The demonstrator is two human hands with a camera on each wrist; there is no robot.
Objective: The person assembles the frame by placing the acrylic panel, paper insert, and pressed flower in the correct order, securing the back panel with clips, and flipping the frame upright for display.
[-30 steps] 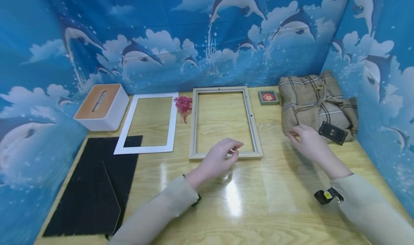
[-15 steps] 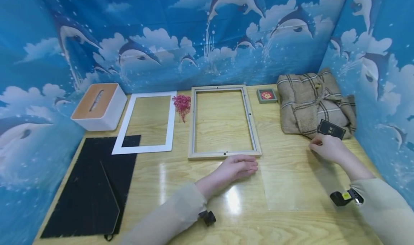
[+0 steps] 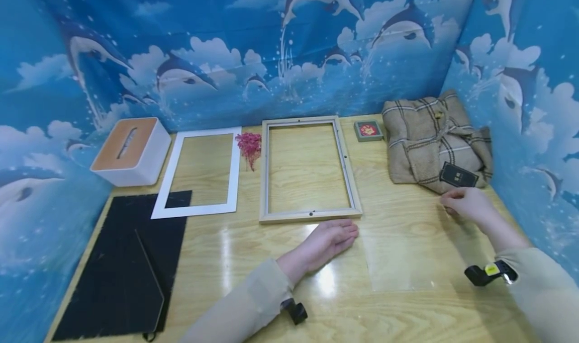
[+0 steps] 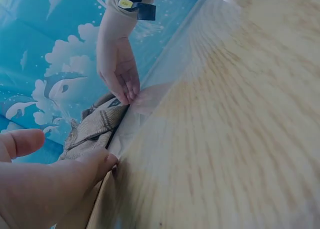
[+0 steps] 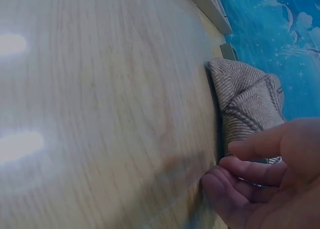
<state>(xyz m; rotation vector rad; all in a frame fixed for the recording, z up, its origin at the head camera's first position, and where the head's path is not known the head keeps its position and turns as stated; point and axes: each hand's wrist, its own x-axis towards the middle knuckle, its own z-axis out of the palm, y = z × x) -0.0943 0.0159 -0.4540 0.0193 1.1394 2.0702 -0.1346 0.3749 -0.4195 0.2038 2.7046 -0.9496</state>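
A clear sheet [image 3: 398, 262] lies flat on the wooden table between my hands, its outline faint. At its left edge is my left hand [image 3: 327, 240], fingers straight and together, just below the light wooden frame [image 3: 312, 215]. My right hand [image 3: 470, 207] is at the sheet's far right side, in front of the folded plaid cloth [image 3: 416, 152] with a black tag [image 3: 458, 175]. In the right wrist view, the right fingers [image 5: 215, 184] are loosely bent with their tips at the sheet's edge. The thumb stays off the sheet, and no firm pinch shows.
A white mat border [image 3: 232, 177] overlaps a black backing board [image 3: 113, 277] with its stand at the left. Behind it stands a tissue box [image 3: 131, 152]. Pink dried flowers [image 3: 249, 146] and a small green box [image 3: 368, 131] lie either side of the frame. Dolphin-print cloth walls enclose the table.
My left hand has drawn down off the frame's lower edge and its fingers have straightened. The right hand has moved right and nearer, from beside the cloth to the sheet's right side.
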